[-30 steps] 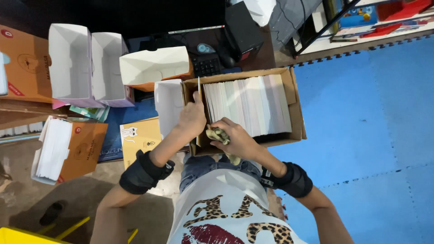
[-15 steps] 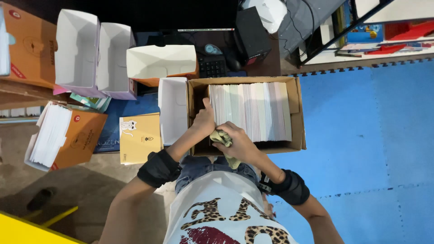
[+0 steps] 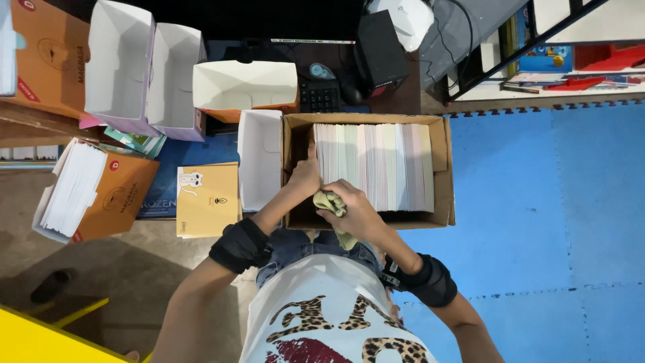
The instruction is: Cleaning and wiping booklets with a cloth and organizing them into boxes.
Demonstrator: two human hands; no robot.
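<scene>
The left hand [image 3: 306, 176] has slid down the stack of cards [image 3: 373, 165] in the cardboard box [image 3: 440, 168], fingers flat against it; the right hand [image 3: 355, 214] stays closed around a green cloth [image 3: 330, 202].

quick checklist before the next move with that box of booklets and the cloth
1. Left hand on the near end of the booklet stack: ok, it rests against the leftmost ones.
2. Right hand gripping the green cloth: ok, cloth is bunched in the fingers.
3. Booklets upright and packed in the cardboard box: ok, they stand in an even row.
4. Free space in the box at the left end: ok, a gap shows beside the stack.
5. Box steady on the lap: cannot tell, its underside is hidden.
</scene>
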